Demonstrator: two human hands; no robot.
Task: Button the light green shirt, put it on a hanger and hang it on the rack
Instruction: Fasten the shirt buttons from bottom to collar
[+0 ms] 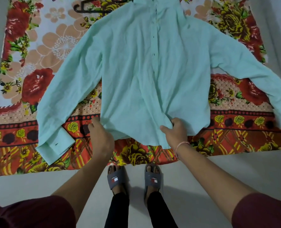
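Floral sheet [38, 38] on floor. Light green shirt [136, 71] flat, front up; placket axis runs away from feet, hem nearest. Right hand [176, 133] pinches hem beside placket. Left hand [102, 139] at hem's left corner, grip unclear.

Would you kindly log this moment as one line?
light green shirt flat on floral sheet | left hand, right hand hold hem | hanger beside collar

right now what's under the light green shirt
The floral sheet, which shows all round the light green shirt. One end of the black hanger runs under its shoulder. Anything else beneath the cloth is covered and cannot be seen.
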